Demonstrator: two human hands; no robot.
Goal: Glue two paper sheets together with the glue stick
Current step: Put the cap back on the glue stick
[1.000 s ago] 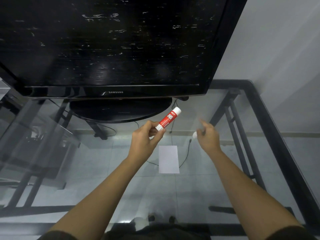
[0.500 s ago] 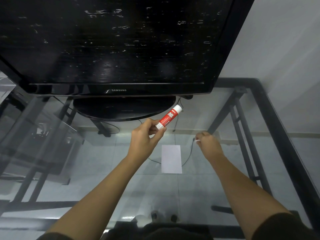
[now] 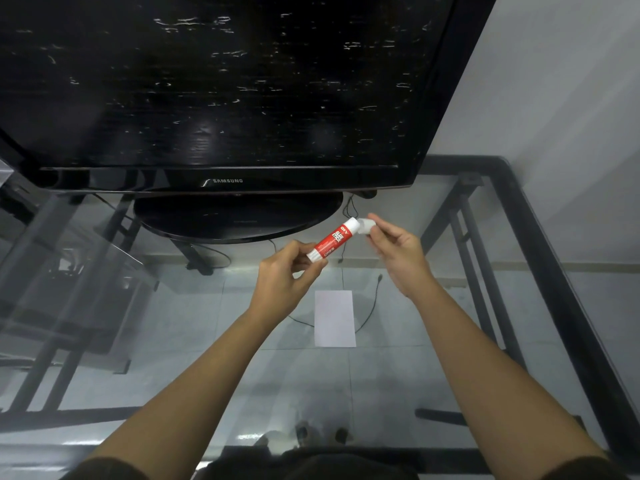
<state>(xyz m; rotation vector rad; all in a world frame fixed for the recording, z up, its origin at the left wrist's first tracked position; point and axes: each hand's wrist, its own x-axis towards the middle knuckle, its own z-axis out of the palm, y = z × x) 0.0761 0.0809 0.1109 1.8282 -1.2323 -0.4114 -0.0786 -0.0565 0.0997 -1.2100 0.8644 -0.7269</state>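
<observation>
Black television (image 3: 225, 91) stands on glass table (image 3: 540, 237).

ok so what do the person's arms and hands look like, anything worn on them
Both forearms are bare from wrist to near the elbow. The left hand and right hand have no gloves, and no rings, watch or bracelets show. A dark short sleeve edges the left arm at the bottom of the frame, and a matching one edges the right.

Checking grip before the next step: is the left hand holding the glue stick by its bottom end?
Yes, the left hand pinches the white bottom end of the glue stick, while the right hand holds the cap at its top.
</observation>
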